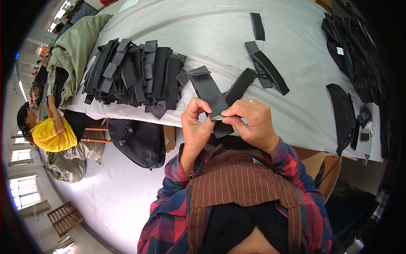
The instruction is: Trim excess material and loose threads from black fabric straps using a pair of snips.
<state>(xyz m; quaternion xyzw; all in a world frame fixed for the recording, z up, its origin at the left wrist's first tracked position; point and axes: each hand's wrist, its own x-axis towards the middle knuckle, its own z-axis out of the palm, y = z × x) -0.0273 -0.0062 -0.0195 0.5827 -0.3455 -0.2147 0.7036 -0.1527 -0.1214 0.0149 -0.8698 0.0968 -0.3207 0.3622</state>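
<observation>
Near the table's front edge, my left hand (198, 122) and my right hand (253, 122) meet at the lower end of a dark grey fabric strip (208, 91). Thumb and fingers of each hand pinch that end, side by side. The strip slants away up to the left over the table. Just right of it lies a black fabric strip (242, 86), partly hidden behind my hands. Several black and grey strips are piled as a wide stack (135, 74) at the left. Farther right rest two overlapping strips (270, 72), and beyond them a single short strip (257, 26).
White cloth covers the table (203, 34). Black garments or bags (353, 55) heap at the right, near a curved black piece (340, 112). Below the table's left edge sits a black bag (137, 142). A person in a yellow top (55, 133) works at the far left.
</observation>
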